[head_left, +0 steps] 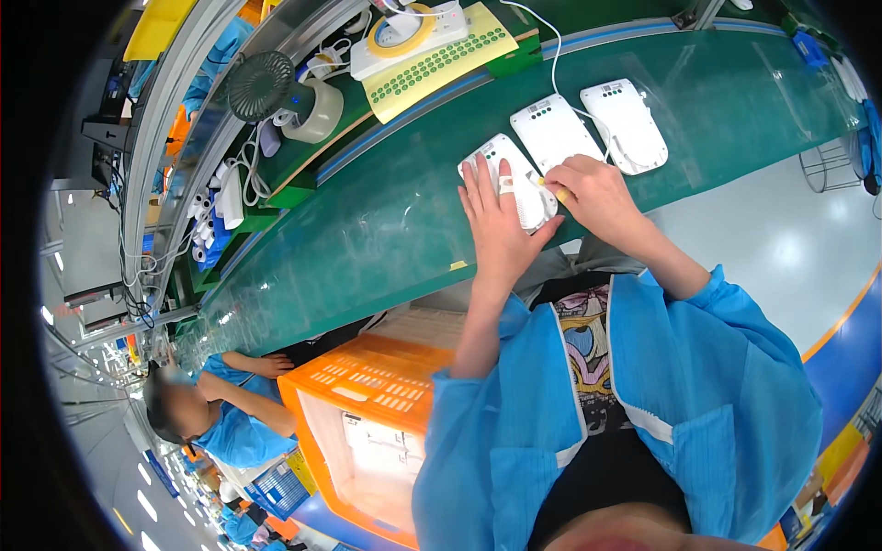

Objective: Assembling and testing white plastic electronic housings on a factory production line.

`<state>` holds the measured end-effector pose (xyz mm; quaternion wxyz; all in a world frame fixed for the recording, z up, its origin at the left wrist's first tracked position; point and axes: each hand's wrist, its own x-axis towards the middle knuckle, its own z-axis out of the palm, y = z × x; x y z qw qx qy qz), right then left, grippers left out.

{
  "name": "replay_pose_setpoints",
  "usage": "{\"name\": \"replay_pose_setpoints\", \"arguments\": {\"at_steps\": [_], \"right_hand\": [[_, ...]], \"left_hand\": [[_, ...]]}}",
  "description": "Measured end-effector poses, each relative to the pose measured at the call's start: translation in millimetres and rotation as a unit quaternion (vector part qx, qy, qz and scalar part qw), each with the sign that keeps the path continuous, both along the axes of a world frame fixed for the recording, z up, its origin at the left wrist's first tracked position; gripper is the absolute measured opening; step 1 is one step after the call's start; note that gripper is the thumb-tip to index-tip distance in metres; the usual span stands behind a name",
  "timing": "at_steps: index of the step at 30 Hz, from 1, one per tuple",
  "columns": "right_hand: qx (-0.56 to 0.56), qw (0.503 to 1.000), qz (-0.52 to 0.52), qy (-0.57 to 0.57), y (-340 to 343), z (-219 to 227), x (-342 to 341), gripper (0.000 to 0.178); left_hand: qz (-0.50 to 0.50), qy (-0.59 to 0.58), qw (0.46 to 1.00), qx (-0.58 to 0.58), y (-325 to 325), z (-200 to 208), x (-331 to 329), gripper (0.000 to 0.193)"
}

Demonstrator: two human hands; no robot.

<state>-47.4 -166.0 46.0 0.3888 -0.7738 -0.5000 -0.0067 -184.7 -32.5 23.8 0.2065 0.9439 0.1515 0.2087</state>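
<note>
Three white flat plastic devices with rounded corners lie in a row on the green bench. My left hand point(497, 227) rests on the left device point(524, 176), fingers stretched out and spread, with a whitish wrap around one finger. At that device's right edge, my right hand point(597, 196) is closed in a pinch. Something small and yellow shows at its fingertips; what it is I cannot make out. Just beyond the right hand lies the middle device point(553, 130). On the right device point(627, 124) rests part of a white cable.
The green bench point(367, 248) curves across the view. A shelf holds a small fan point(261, 86), a tape roll on a power strip point(401, 37) and a yellow sheet point(441, 62). An orange crate point(367, 390) stands by my left side. Another person point(230, 413) sits farther left.
</note>
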Motion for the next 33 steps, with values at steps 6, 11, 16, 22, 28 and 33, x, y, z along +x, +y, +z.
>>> {"name": "replay_pose_setpoints", "arguments": {"at_steps": [6,11,16,22,28,33], "right_hand": [[-0.017,0.998,-0.030,-0.049,4,0,-8,0.010],[-0.014,0.994,-0.084,-0.064,1,-8,-12,0.011],[0.042,0.995,-0.052,-0.069,11,-10,-17,0.012],[0.041,0.994,-0.030,-0.098,16,-6,-9,0.011],[0.030,0.996,-0.001,-0.081,8,-4,1,0.010],[0.016,0.997,0.026,-0.071,5,3,0,0.010]], "left_hand": [[0.002,-0.026,1.000,0.010,-5,-2,-2,0.108],[-0.002,-0.030,0.999,0.013,-9,-4,-1,0.105],[0.005,-0.028,0.999,0.024,-9,-3,0,0.101],[0.015,-0.025,0.999,0.024,-9,-2,0,0.100],[-0.042,-0.003,0.999,-0.018,19,28,-6,0.081],[0.039,-0.193,0.980,-0.036,107,62,23,0.018]]}}
